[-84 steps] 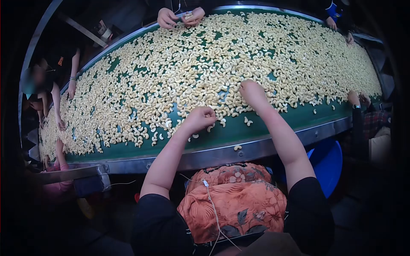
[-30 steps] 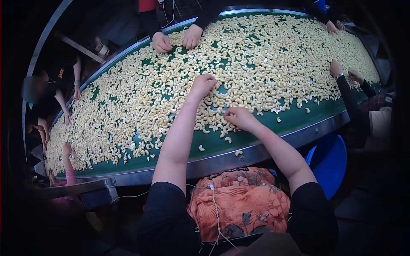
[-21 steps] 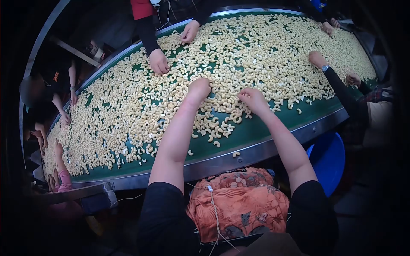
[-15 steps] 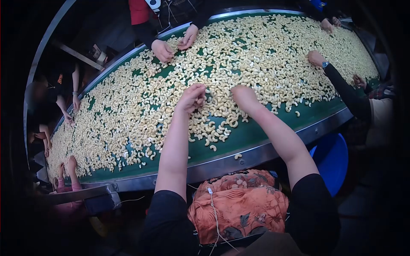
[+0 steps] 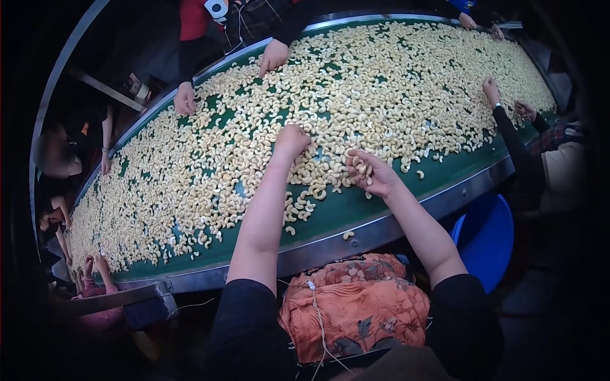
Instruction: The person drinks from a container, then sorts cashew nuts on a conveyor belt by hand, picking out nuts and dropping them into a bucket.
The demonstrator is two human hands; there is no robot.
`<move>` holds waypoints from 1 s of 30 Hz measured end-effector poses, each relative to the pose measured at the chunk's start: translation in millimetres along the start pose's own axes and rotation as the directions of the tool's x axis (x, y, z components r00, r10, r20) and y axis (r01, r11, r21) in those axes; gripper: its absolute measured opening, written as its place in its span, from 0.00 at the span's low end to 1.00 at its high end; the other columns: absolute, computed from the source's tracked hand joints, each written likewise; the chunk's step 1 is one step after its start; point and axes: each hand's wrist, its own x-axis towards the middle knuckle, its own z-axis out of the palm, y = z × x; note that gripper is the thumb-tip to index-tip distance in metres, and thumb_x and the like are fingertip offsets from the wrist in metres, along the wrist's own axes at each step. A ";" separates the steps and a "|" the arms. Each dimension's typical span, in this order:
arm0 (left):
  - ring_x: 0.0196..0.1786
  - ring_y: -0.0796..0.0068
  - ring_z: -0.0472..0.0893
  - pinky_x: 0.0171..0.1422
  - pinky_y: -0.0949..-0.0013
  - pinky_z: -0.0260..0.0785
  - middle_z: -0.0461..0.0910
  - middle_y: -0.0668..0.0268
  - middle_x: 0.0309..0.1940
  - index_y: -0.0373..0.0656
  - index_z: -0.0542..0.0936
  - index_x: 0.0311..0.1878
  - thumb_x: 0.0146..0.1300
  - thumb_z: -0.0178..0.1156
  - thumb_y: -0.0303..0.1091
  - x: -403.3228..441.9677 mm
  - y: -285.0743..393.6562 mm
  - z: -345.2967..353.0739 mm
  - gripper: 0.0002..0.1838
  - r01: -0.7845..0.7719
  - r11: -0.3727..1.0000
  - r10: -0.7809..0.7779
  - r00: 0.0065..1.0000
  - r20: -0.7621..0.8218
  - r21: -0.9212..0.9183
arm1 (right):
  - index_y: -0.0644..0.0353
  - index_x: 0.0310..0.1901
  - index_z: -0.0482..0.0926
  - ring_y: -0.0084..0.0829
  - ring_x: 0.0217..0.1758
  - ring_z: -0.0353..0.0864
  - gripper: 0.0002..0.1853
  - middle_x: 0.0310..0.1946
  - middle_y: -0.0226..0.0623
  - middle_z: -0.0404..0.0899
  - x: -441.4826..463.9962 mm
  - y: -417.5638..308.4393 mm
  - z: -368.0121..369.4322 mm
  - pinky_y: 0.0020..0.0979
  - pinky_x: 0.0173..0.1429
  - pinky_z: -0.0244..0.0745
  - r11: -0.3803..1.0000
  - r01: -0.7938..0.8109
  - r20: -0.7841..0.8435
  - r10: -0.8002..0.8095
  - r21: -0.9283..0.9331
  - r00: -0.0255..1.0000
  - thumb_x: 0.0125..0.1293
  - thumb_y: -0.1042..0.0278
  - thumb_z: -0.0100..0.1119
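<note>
Cashew nuts [image 5: 330, 95] lie spread over a long green belt [image 5: 343, 213]. My left hand [image 5: 292, 141] is over the nuts near the middle, its fingers curled down and pressed together; what they pinch, if anything, is hidden. To its right, my right hand [image 5: 372, 173] is turned partly palm up above the near edge of the nuts, with several cashews cupped in its curled fingers. One loose cashew [image 5: 348, 235] rests on the metal edge in front of me.
Across the belt, a co-worker's two hands [image 5: 273, 57] reach onto the nuts. Other people's hands are at the far left and at the right [image 5: 491, 93]. A metal rail [image 5: 406, 222] borders the near side. A blue tub [image 5: 486, 241] stands below it at the right.
My right hand has turned over, showing cashews in its fingers. My left hand has turned its fingers down onto the nuts. The nuts have shifted leftward, and the opposite co-worker's hands have spread apart.
</note>
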 end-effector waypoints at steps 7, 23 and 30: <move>0.32 0.81 0.75 0.36 0.77 0.69 0.76 0.70 0.26 0.42 0.75 0.37 0.57 0.60 0.36 -74.2 52.9 29.6 0.09 0.111 0.326 0.202 0.962 0.184 -0.939 | 0.57 0.49 0.70 0.39 0.46 0.79 0.21 0.43 0.40 0.77 8.0 23.9 9.8 0.41 0.48 0.78 0.972 -0.134 0.051 0.127 0.194 0.991 0.67 0.47 0.44; 0.42 0.57 0.75 0.47 0.60 0.68 0.75 0.58 0.37 0.39 0.78 0.37 0.55 0.55 0.29 30.7 128.0 122.2 0.08 -0.535 0.733 0.578 0.815 0.030 0.421 | 0.58 0.42 0.73 0.28 0.35 0.72 0.14 0.41 0.39 0.73 -253.1 -165.9 -126.2 0.23 0.28 0.70 0.712 0.629 -0.193 -0.601 0.312 0.776 0.67 0.56 0.47; 0.25 0.82 0.73 0.31 0.78 0.69 0.75 0.69 0.24 0.40 0.76 0.31 0.53 0.58 0.31 38.9 147.1 109.2 0.05 0.055 0.538 0.159 0.973 0.165 -0.841 | 0.56 0.41 0.79 0.29 0.37 0.78 0.15 0.32 0.38 0.79 -406.0 -170.3 -319.1 0.29 0.40 0.73 0.651 0.193 -0.633 -0.759 -0.734 0.153 0.64 0.53 0.51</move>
